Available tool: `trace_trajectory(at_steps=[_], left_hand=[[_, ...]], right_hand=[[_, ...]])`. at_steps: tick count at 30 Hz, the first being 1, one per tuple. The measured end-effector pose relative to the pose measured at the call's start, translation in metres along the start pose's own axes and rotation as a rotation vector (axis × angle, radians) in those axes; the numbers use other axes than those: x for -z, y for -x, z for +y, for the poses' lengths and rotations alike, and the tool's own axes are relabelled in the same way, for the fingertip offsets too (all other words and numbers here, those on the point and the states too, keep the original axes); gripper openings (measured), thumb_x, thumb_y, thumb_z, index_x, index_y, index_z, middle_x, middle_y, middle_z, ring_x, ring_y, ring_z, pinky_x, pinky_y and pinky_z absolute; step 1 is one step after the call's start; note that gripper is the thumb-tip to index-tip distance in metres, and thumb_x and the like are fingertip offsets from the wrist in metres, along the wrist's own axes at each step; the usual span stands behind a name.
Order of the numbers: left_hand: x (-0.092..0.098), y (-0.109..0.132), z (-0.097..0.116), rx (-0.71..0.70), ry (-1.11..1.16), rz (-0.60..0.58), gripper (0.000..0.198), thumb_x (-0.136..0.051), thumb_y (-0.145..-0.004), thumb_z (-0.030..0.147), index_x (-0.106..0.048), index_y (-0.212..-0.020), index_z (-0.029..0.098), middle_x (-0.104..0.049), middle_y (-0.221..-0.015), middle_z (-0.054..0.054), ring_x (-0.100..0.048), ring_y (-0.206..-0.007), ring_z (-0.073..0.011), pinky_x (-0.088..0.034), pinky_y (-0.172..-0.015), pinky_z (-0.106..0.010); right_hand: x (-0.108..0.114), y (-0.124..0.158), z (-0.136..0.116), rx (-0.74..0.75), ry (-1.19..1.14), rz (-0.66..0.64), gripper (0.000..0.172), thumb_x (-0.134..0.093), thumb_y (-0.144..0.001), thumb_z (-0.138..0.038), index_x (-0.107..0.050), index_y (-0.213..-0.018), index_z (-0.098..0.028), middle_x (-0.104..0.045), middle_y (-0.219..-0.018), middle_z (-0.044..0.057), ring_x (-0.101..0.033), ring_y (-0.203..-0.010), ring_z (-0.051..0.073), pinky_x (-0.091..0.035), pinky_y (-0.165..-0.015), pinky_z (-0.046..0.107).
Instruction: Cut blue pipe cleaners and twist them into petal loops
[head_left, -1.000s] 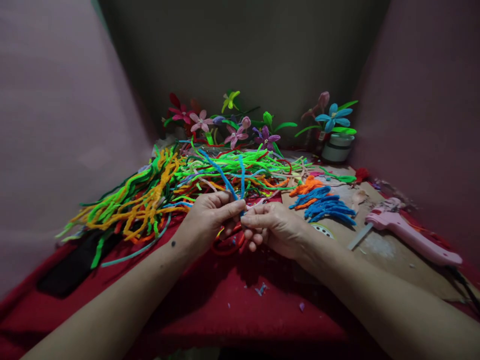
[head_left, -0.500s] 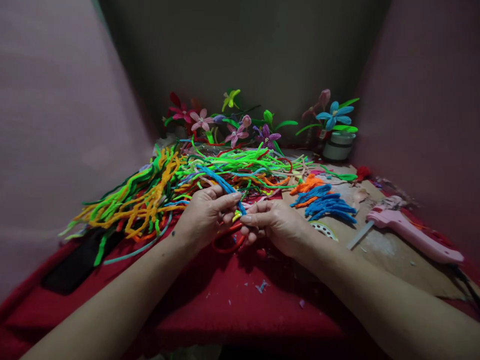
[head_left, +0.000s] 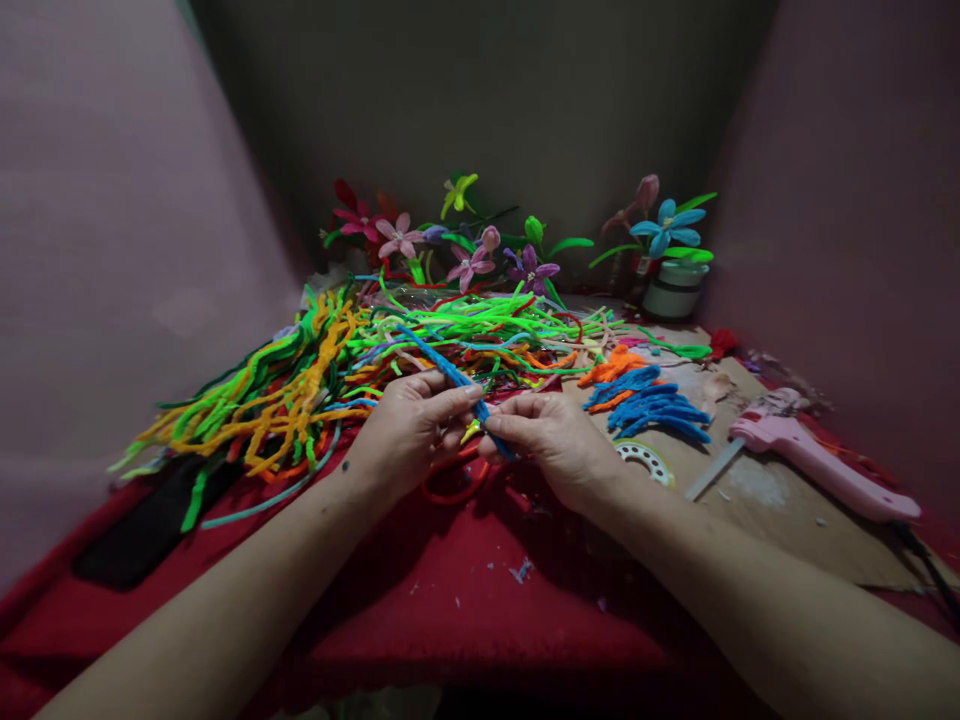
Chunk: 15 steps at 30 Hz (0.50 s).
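A blue pipe cleaner [head_left: 429, 350] slants down between my hands, apparently folded or doubled. My left hand [head_left: 409, 425] pinches it near the middle between thumb and fingertips. Close beside it, my right hand [head_left: 551, 435] grips the lower part, and a short blue end pokes out below the thumb. Under my hands lie red-handled scissors [head_left: 457, 495], partly covered by the fingers. To the right, a stack of blue twisted pipe-cleaner pieces [head_left: 660, 412] rests beside orange pieces [head_left: 619, 367].
A heap of loose pipe cleaners [head_left: 480, 320] spreads behind my hands. Pipe-cleaner flowers [head_left: 469, 265] stand at the back. On the right are a pink glue gun [head_left: 825, 455], cardboard [head_left: 795, 540], a white tape roll [head_left: 645, 460] and a jar [head_left: 675, 290]. A black phone-like slab [head_left: 142, 530] lies left.
My right hand has shifted its grip on the blue pipe cleaner, whose lower end now shows past the thumb. The left hand stays nearly in place. The whole view has shifted slightly.
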<state>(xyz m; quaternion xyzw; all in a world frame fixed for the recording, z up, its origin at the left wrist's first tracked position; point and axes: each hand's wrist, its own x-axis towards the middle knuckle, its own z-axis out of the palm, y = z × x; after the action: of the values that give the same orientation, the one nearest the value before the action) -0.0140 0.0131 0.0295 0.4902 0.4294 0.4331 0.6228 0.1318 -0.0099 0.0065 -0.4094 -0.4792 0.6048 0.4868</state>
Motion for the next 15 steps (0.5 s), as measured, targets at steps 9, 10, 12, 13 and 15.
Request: trace_trajectory(at_steps=[9,10,12,13,15], left_hand=[[-0.0013,0.0007,0.0012,0.045,0.021,0.000,0.015,-0.071,-0.064,0.020,-0.061,-0.073,0.013,-0.061,-0.063,-0.001,-0.055,-0.049,-0.0077,-0.051,-0.050,-0.021],[-0.0020,0.0015,0.0015,0.057,0.016,0.002,0.016,-0.071,-0.064,0.021,-0.060,-0.074,0.014,-0.061,-0.062,0.000,-0.055,-0.048,-0.0076,-0.052,-0.050,-0.024],[-0.0032,0.0027,0.0021,0.070,0.000,0.009,0.017,-0.071,-0.064,0.022,-0.060,-0.074,0.014,-0.059,-0.060,0.001,-0.053,-0.045,-0.0072,-0.053,-0.050,-0.026],[-0.0036,0.0031,0.0022,0.069,-0.007,0.016,0.018,-0.071,-0.064,0.022,-0.060,-0.074,0.014,-0.059,-0.060,0.001,-0.052,-0.044,-0.0069,-0.053,-0.049,-0.026],[-0.0033,0.0029,0.0016,0.057,-0.016,0.020,0.017,-0.071,-0.063,0.022,-0.060,-0.073,0.014,-0.059,-0.060,0.001,-0.052,-0.044,-0.0066,-0.051,-0.047,-0.024]], right_hand=[[0.0008,0.0004,-0.0002,-0.037,-0.037,-0.043,0.016,-0.065,-0.067,-0.026,-0.063,-0.062,-0.012,-0.059,-0.054,0.000,-0.043,-0.046,0.005,-0.030,-0.049,0.023],[0.0010,0.0003,0.0004,-0.050,-0.050,-0.046,0.015,-0.065,-0.067,-0.026,-0.063,-0.062,-0.012,-0.059,-0.054,0.000,-0.043,-0.045,0.005,-0.029,-0.047,0.022],[0.0013,0.0000,0.0020,-0.085,-0.081,-0.056,0.015,-0.064,-0.068,-0.026,-0.062,-0.063,-0.013,-0.059,-0.053,0.000,-0.043,-0.042,0.006,-0.028,-0.044,0.022],[0.0014,-0.0002,0.0030,-0.097,-0.100,-0.058,0.014,-0.064,-0.068,-0.026,-0.061,-0.063,-0.013,-0.059,-0.053,0.000,-0.043,-0.042,0.006,-0.028,-0.043,0.022],[0.0018,-0.0007,0.0051,-0.095,-0.137,-0.068,0.012,-0.064,-0.067,-0.025,-0.060,-0.064,-0.014,-0.058,-0.053,-0.001,-0.044,-0.041,0.007,-0.029,-0.043,0.022]])
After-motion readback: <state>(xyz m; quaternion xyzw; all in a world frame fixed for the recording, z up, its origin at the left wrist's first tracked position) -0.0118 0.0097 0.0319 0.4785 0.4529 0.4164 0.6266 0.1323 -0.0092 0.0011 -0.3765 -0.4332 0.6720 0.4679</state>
